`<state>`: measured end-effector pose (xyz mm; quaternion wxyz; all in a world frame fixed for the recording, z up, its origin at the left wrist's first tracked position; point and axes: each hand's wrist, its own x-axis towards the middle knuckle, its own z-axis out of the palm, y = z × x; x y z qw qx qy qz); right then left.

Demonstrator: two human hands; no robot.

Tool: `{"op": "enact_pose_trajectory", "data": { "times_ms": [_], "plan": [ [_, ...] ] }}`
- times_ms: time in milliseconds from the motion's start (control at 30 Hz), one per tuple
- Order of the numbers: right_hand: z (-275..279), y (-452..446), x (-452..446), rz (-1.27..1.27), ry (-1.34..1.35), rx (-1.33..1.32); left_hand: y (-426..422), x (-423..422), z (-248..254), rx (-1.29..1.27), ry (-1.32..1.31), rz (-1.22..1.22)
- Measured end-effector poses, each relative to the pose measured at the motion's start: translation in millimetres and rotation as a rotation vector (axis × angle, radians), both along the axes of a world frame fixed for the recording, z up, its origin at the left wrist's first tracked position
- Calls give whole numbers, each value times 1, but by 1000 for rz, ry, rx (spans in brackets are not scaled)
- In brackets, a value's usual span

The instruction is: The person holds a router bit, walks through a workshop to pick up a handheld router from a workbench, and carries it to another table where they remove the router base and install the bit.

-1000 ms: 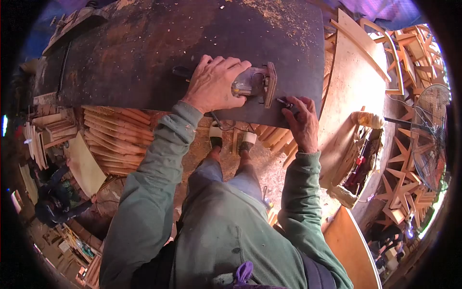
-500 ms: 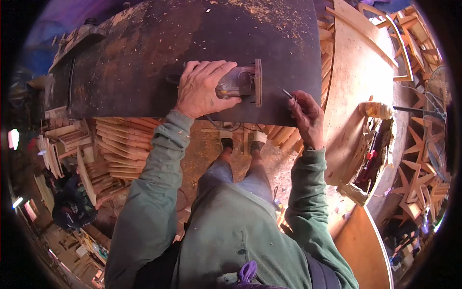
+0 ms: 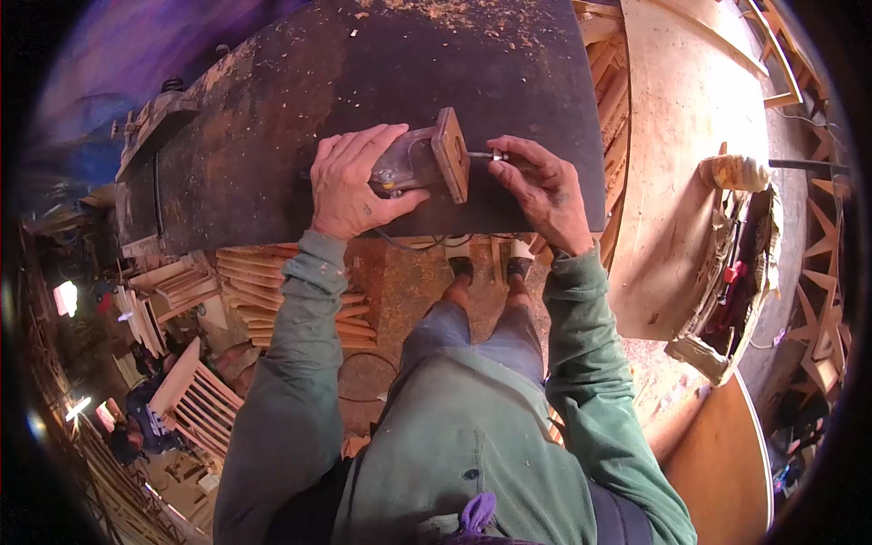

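Note:
On the dark workbench (image 3: 381, 82) a trim router (image 3: 408, 165) lies on its side, its clear housing turned to the right. My left hand (image 3: 350, 182) is wrapped round its body and keeps hold of it. A square wooden base plate (image 3: 451, 156) stands up at the router's right end, slightly tilted. My right hand (image 3: 547, 191) pinches a small metal router bit (image 3: 483, 154) between thumb and fingers. The bit's thin shank points left at the opening in the base plate; whether its tip is inside, I cannot tell. A cord (image 3: 391, 240) hangs below the bench's front edge.
Wood shavings (image 3: 436, 11) lie on the bench's far part. A pale wooden board (image 3: 672, 118) stands to the right, with a tattered long box (image 3: 731, 272) holding tools. Stacked wooden slats (image 3: 263, 291) sit under the bench at left.
My right hand has brought the router bit left, up to the base plate. The router has shifted left and its base plate is now tilted. The whole view has turned slightly.

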<state>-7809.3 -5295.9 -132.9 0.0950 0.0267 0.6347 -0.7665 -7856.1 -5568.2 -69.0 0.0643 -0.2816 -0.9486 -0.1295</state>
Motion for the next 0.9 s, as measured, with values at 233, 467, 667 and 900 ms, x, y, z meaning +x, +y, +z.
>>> {"op": "enact_pose_trajectory", "data": {
  "times_ms": [233, 467, 667, 900],
  "plan": [
    [-1, -3, -7, 36, 77, 21, 1, 0, -1, -9, -4, 4],
    [-1, -3, -11, 76, 88, 48, 1, 0, -1, -7, -2, 17],
    [2, -9, -13, 26, 154, 56, 0, 1, -1, -8, -3, 23],
    [5, -7, -20, 49, 261, 195, 1, 1, 0, 0, -3, 15]
  ]
}}
